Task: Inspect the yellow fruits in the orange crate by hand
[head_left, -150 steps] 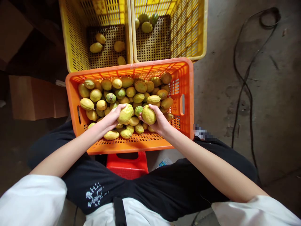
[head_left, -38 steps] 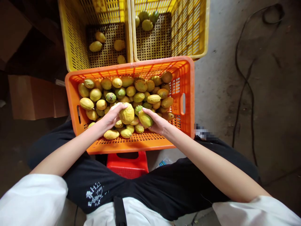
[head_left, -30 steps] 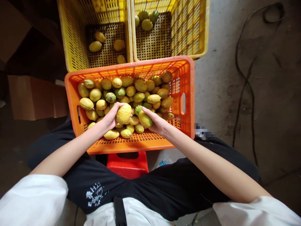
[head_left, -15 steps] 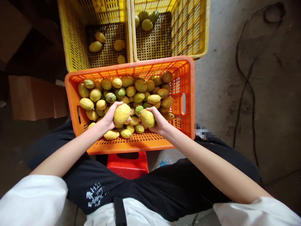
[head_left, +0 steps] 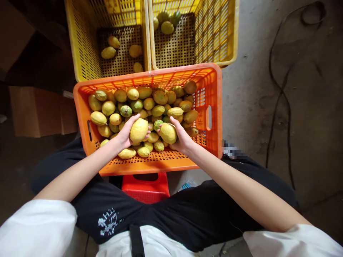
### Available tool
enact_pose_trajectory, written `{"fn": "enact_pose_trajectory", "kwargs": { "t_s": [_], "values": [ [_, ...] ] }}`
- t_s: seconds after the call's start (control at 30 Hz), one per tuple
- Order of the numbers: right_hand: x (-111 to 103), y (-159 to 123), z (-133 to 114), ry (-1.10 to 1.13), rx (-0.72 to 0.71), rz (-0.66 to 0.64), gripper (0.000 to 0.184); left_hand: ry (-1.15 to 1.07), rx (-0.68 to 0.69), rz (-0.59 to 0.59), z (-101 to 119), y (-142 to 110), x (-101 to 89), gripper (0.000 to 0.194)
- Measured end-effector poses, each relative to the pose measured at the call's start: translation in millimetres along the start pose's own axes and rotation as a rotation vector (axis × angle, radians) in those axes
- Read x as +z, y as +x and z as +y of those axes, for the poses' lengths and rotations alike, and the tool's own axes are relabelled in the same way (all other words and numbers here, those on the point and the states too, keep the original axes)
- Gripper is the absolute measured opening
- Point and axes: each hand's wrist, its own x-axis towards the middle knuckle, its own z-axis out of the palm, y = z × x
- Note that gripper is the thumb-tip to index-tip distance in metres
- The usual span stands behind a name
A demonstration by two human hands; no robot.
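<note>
Over the orange crate (head_left: 150, 170), our left hand (head_left: 127, 134) cradles a larger yellow fruit (head_left: 138, 130), our right hand (head_left: 182, 138) a smaller fruit (head_left: 168, 134). We seem to be inspecting both; the next move calls for a steady grip.

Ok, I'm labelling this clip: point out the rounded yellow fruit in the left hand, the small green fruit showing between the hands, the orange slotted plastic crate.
Rounded yellow fruit (head_left: 138, 130): head view, middle of exposed side.
Small green fruit (head_left: 157, 124): head view, upper surface.
Orange slotted plastic crate (head_left: 150, 169): head view, near rim.
</note>
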Motion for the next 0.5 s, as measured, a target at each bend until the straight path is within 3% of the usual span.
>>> {"fn": "enact_pose_trajectory", "kwargs": {
  "t_s": [0.1,0.23,0.37,0.5],
  "values": [
    [3,-2,-1,-0.003,-0.037,-0.037,0.050,0.053,-0.011,-0.036,-2,0,-1.2,0.027],
    [0,0,-1,-0.002,-0.060,-0.048,0.038,0.083,-0.002,-0.064,-4,-2,-1.5,0.015],
    [-7,5,-1,-0.005,-0.045,0.053,0.026,0.058,0.004,-0.036,-6,2,-3.8,0.019],
    [-8,5,-2,0.025,-0.057,0.076,0.032,0.038,0.025,-0.021,-6,6,-6.3,0.026]
  ]
}}
